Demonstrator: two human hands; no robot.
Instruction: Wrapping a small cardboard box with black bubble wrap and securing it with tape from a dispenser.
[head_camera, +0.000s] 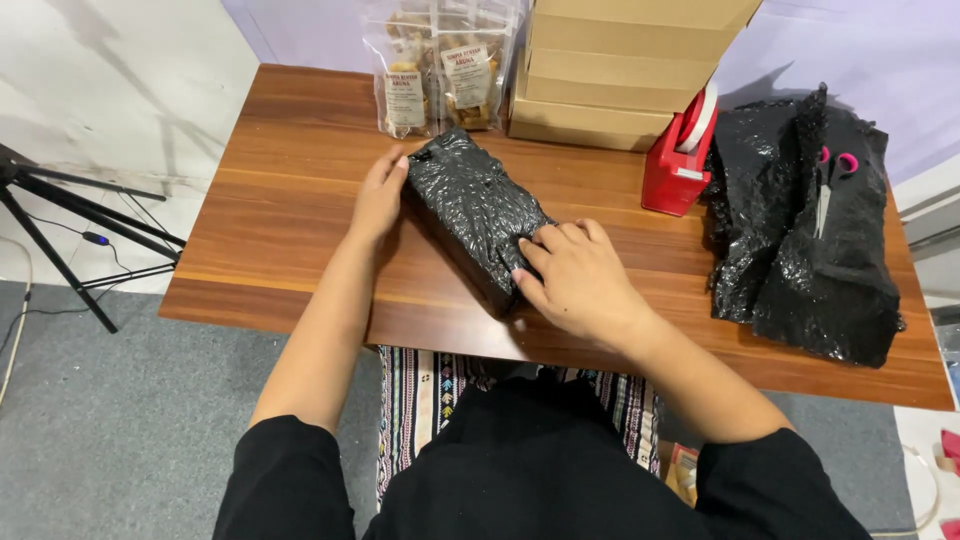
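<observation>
A parcel wrapped in black bubble wrap (470, 205) lies at a slant on the wooden table (290, 200). My left hand (378, 195) rests flat against the parcel's far left end, fingers together. My right hand (572, 275) presses down on the parcel's near right end, fingers bent over the folded wrap. Neither hand lifts it.
A stack of flat cardboard boxes (620, 70) and clear bags of snacks (440, 70) stand at the table's back. A red tape dispenser (680, 160) sits right of centre. Black bubble wrap sheets (810, 240) with pink-handled scissors (832, 175) lie at the right. A tripod (60, 215) stands left.
</observation>
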